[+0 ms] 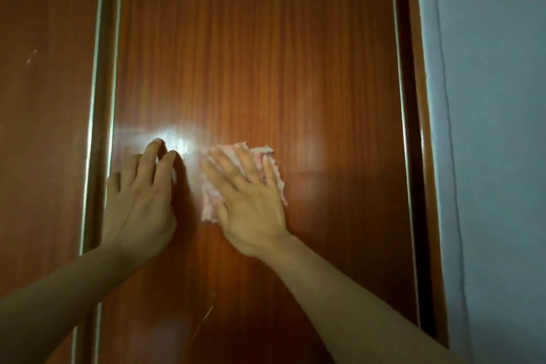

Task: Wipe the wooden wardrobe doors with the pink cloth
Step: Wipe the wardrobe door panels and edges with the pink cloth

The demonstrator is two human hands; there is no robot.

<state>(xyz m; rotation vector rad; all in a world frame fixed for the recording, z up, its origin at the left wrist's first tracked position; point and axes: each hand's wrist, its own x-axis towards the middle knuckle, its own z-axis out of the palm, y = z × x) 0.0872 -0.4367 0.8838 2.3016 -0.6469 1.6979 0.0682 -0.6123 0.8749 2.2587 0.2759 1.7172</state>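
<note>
A tall reddish-brown wooden wardrobe door (pixel 266 53) fills the middle of the head view. My right hand (pixel 248 201) lies flat on it with fingers spread, pressing the folded pink cloth (pixel 211 204) against the wood; the cloth shows around my fingers and to the left of my palm. My left hand (pixel 139 198) rests flat on the same door near its left edge, fingers apart, holding nothing. A bright glare patch (pixel 177 139) sits just above and between my hands.
A second wooden door (pixel 44 97) stands to the left behind a pale metal edge strip (pixel 97 97). On the right is the door's dark frame (pixel 410 127), then a light blue-grey wall (pixel 487 127). A thin scratch (pixel 205 319) marks the lower door.
</note>
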